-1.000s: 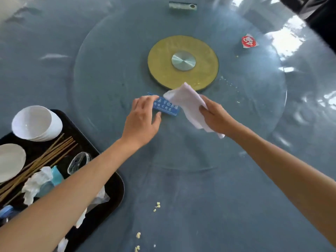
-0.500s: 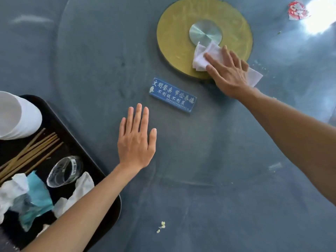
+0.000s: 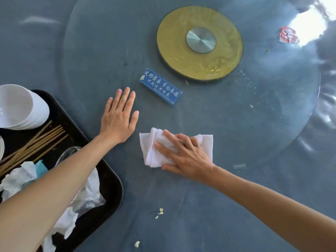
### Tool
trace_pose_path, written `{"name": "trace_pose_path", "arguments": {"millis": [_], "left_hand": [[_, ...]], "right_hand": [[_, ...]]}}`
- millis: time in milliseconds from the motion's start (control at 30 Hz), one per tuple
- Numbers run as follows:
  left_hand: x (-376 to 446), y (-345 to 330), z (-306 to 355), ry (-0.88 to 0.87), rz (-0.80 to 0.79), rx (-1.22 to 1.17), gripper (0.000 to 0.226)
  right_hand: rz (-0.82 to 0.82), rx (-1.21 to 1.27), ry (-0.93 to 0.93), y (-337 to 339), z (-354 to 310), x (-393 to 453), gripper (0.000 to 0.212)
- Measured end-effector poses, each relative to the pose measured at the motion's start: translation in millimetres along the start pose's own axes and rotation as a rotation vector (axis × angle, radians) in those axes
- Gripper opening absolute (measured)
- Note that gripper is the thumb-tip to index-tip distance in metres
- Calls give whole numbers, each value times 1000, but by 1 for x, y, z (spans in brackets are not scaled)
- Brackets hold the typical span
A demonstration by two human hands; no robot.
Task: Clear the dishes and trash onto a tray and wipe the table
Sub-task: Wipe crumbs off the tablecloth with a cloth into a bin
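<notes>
My right hand (image 3: 183,154) presses flat on a folded white cloth (image 3: 205,144) lying on the glass turntable (image 3: 101,57), fingers straight and pointing left. My left hand (image 3: 119,117) rests flat on the glass beside it, fingers straight, holding nothing. A black tray (image 3: 109,184) at the left carries white bowls (image 3: 21,108), wooden chopsticks (image 3: 34,142), a clear cup (image 3: 68,154) partly hidden by my left forearm, and crumpled napkins (image 3: 17,177). A red-and-white wrapper (image 3: 288,35) lies at the far right of the glass.
A blue sign with white characters (image 3: 161,86) lies between my hands and the gold hub with its metal cap (image 3: 200,42). Food crumbs (image 3: 160,211) sit on the grey tabletop near me, and more crumbs (image 3: 251,106) dot the glass at right.
My right hand has dragged the cloth from the gold hub back towards me, to below the blue sign. My left hand let go of the sign earlier and now stays flat on the glass.
</notes>
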State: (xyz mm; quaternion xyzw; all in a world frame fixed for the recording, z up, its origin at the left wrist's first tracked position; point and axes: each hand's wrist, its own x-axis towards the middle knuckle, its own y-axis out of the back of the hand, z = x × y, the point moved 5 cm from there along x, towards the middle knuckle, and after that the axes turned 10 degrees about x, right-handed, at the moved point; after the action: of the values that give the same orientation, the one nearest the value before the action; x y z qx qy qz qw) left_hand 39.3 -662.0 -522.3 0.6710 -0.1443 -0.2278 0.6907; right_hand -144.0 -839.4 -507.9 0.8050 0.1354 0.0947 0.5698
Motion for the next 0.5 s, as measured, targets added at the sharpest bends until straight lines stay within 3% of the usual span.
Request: {"name": "trace_pose_path", "arguments": {"millis": [133, 233, 433, 500], "left_hand": [[-11, 8, 17, 85, -21, -99, 61], [-31, 1, 44, 78, -23, -167, 61], [-22, -6, 31, 99, 78, -94, 56], [-18, -7, 22, 81, 88, -86, 56]], "right_hand": [[71, 29, 49, 17, -9, 17, 40], [175, 121, -10, 43, 21, 38, 30], [438, 8, -281, 131, 172, 122, 40], [368, -51, -438, 138, 229, 138, 47]]}}
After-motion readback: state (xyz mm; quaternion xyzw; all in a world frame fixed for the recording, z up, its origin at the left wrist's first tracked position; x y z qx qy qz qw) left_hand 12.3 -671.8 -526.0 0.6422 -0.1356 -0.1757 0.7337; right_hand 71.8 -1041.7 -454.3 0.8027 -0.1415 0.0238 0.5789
